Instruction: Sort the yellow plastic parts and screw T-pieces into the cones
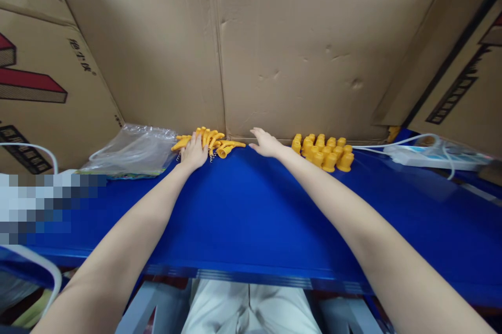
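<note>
My left hand (192, 152) rests with outstretched fingers on a pile of yellow curved, horn-like plastic pieces (214, 138) against the back cardboard. Thin dark coiled strands poke out below the pile. One piece with a flared round mouth (223, 152) faces me at the pile's right side. My right hand (266, 143) is open, thumb apart from the fingers, just above the blue tabletop (235, 219) and holding nothing. Right of it stands a tight group of yellow flanged, cap-like pieces (329, 159), upright in rows.
A clear plastic bag (133, 148) lies left of the pile. Cardboard (298, 46) walls off the back, with printed boxes (43, 88) at the left. A white power strip (431, 159) with cables sits at the right. The table's front edge (251, 274) is near my lap.
</note>
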The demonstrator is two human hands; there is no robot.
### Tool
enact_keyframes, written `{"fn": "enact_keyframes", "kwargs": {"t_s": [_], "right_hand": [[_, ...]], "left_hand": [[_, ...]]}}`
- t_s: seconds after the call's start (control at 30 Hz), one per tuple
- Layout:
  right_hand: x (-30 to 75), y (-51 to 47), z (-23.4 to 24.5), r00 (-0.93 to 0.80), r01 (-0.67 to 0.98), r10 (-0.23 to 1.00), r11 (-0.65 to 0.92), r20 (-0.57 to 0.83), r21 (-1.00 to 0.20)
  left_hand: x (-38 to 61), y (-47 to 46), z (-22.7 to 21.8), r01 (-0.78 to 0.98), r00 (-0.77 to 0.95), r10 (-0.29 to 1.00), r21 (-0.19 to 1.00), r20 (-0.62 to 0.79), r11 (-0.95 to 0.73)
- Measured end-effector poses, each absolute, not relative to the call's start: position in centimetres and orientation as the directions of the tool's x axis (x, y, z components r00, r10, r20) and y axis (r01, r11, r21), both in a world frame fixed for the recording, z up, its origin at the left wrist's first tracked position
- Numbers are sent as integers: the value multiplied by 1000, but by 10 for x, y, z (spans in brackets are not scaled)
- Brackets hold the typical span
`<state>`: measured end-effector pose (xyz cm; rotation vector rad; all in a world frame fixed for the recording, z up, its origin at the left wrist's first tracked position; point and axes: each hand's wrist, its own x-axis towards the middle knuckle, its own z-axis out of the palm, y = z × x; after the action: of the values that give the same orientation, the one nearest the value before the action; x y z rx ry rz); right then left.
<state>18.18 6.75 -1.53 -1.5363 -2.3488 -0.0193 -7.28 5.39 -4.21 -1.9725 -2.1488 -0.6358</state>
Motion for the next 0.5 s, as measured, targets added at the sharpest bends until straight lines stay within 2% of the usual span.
{"fn": "enact_keyframes", "kwargs": {"t_s": [0.17,0.3,0.4,0.5], "right_hand": [[152,80,-34,-448,842,874,483,189,-239],[134,77,-42,-525,811,842,539,123,-229],[127,74,-46,-532,797,831,557,165,-233],[123,74,-48,-529,784,815,576,234,-233]], "left_hand": [[-73,55,-45,980,-117,918,195,380,44],[-72,55,-46,984,-79,884,177,460,-4],[-70,54,-48,988,9,845,123,535,-89],[-67,52,-49,982,135,840,40,525,-183]]}}
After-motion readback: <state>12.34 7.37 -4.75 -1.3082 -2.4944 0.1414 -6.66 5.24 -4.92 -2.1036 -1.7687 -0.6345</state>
